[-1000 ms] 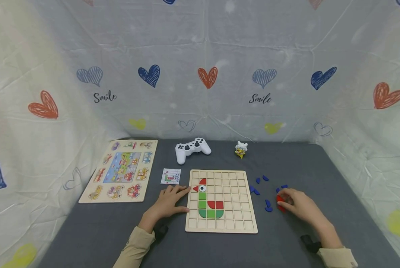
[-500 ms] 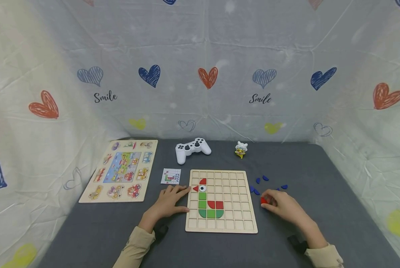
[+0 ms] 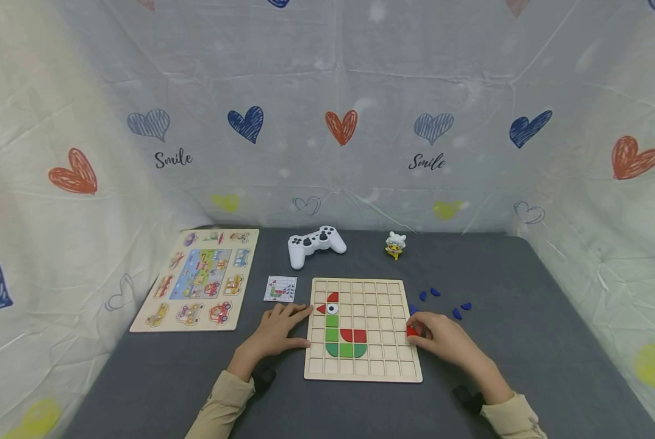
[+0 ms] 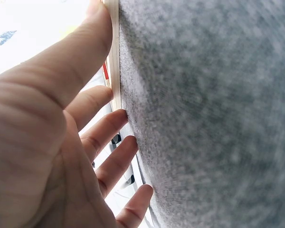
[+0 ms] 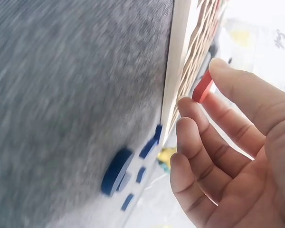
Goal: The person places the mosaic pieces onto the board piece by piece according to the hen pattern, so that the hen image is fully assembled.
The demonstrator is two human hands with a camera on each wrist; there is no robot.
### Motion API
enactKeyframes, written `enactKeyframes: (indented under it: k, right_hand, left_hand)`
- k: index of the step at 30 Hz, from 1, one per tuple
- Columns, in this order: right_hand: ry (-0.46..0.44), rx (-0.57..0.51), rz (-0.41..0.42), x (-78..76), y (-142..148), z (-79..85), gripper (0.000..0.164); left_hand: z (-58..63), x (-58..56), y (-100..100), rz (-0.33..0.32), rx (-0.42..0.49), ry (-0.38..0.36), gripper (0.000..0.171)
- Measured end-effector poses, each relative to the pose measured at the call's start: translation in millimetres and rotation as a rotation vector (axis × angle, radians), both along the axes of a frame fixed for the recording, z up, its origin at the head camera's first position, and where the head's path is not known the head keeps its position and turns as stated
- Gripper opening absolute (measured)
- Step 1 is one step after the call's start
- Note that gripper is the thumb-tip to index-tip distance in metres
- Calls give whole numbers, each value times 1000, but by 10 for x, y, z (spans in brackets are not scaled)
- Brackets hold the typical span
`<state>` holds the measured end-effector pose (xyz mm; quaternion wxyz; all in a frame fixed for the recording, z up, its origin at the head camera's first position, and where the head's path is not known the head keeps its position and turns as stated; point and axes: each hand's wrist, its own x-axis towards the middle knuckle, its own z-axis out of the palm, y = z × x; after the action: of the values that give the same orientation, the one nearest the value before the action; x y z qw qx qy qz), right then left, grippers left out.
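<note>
A pale wooden grid board (image 3: 388, 369) lies on the dark cloth, bearing red and green pieces and an eye piece (image 3: 332, 308) in a bird-like figure. My left hand (image 3: 271, 334) rests at its left side, thumb and fingers touching the edge. Between thumb and fingers, my right hand (image 3: 445, 338) pinches a small flat red piece (image 5: 203, 89) at the board's right edge; its full outline is hidden. Several blue half-round pieces (image 3: 435, 292) lie right of the board, some covered by the right hand in the head view.
A small picture card (image 3: 280, 289) lies left of the board's top corner. Farther left is a vehicle puzzle board (image 3: 141, 323). A white game controller (image 3: 316, 242) and a small figurine (image 3: 395, 245) stand behind the grid board. A patterned curtain (image 3: 382, 171) surrounds the table.
My right hand has carried the red piece leftward from beside the blue pieces to the board's right edge. My left hand stays at the left edge.
</note>
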<state>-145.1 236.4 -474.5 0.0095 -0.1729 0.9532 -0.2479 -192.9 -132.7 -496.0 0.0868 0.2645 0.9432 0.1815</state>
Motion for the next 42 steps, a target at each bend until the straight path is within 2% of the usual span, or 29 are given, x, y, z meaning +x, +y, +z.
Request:
enactKeyframes:
  k: [8, 18, 34, 42]
  right_hand:
    - [7, -24, 14, -36, -162, 4, 23]
    - [-29, -69, 66, -99, -334, -23, 21]
    - [-39, -108, 126, -144, -500, -46, 17]
    - [-37, -95, 141, -137, -532, -27, 15]
  left_hand:
    - [24, 9, 5, -3, -4, 8, 78]
    - [15, 10, 7, 5, -8, 1, 78]
    - [-22, -7, 8, 11, -20, 4, 77]
    - [-23, -1, -3, 2, -4, 9, 77]
